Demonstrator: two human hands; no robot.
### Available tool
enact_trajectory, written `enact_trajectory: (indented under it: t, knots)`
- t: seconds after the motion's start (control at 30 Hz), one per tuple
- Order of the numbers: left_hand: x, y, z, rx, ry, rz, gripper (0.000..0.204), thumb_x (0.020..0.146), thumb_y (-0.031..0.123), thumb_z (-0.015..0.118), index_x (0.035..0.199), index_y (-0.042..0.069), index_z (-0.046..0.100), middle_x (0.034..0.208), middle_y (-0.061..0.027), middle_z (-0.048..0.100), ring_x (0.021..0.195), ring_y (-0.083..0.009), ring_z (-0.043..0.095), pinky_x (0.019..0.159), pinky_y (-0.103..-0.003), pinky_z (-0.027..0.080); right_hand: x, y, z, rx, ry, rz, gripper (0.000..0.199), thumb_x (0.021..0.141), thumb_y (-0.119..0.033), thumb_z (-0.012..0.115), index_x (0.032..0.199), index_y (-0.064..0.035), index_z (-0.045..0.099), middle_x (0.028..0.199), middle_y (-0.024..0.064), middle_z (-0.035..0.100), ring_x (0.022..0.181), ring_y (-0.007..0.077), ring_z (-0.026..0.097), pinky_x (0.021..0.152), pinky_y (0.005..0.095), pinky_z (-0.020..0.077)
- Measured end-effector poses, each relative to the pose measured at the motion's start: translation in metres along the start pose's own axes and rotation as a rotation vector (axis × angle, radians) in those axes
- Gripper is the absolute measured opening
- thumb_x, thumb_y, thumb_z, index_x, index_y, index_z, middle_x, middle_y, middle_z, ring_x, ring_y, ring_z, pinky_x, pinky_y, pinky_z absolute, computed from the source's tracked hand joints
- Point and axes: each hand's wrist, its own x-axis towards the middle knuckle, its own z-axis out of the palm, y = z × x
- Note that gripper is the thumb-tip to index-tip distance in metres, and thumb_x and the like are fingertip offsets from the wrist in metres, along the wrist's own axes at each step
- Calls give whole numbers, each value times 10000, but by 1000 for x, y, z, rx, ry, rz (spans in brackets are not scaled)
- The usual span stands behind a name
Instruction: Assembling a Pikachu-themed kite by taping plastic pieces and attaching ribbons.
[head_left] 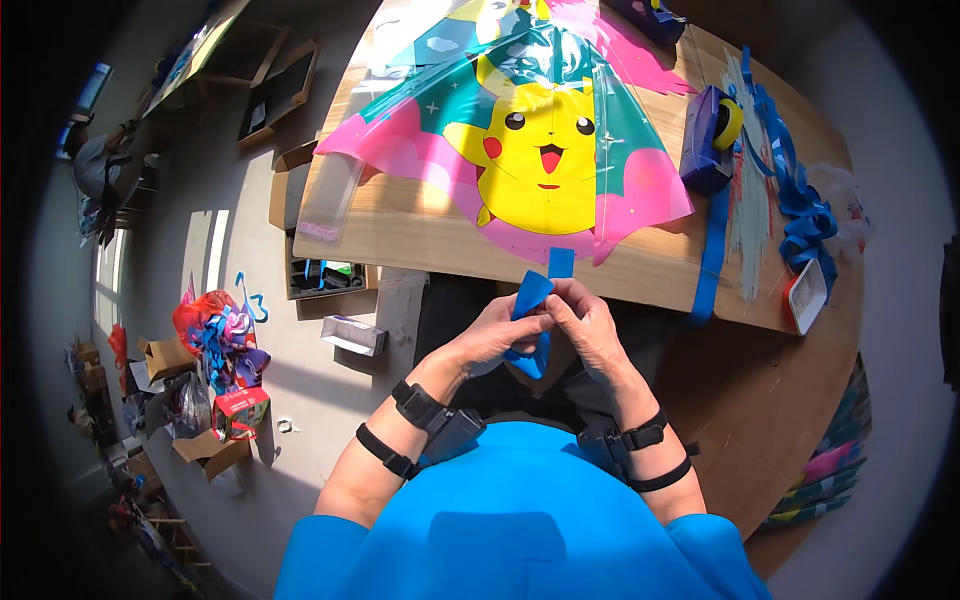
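On the wooden table (420,215) before me lies a kite (545,150), shiny and pink and green, with a yellow cartoon figure printed on it. A piece of blue ribbon (561,263) hangs from its lower edge, just past the table's near edge. My left hand (500,335) grips the folded, looped ribbon between thumb and fingers. Pressed close against it, my right hand (588,325) pinches the same ribbon. Part of the ribbon is hidden behind the fingers, and a loop droops below them.
Right on the table are a blue box (703,150) with yellow tape, pale thin strips (748,220), tangled blue ribbon (805,225) and a small white tray (807,297). Left on the floor stand cardboard boxes (292,195) and a colourful heap (225,330). Another person (100,165) is far left.
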Motion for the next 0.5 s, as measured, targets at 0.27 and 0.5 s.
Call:
enact_trajectory:
  t: [0.27,0.5]
  knots:
    - [-43,-30,14,-70,178,278,320,1001,278,559,1198,27,570,914,-61,689,812,-107,671,762,-229,541,-23,3,29,-50,101,-61,248,868,-161,716,1024,31,705,877,76,698,799,103,626,725,253,523]
    - [-56,-48,27,74,665,436,138,900,143,710,891,11,671,769,-8,668,710,-48,618,637,-197,510,-42,9,60,-65,212,-28,176,887,-165,723,872,6,688,800,43,677,733,79,605,648,237,503]
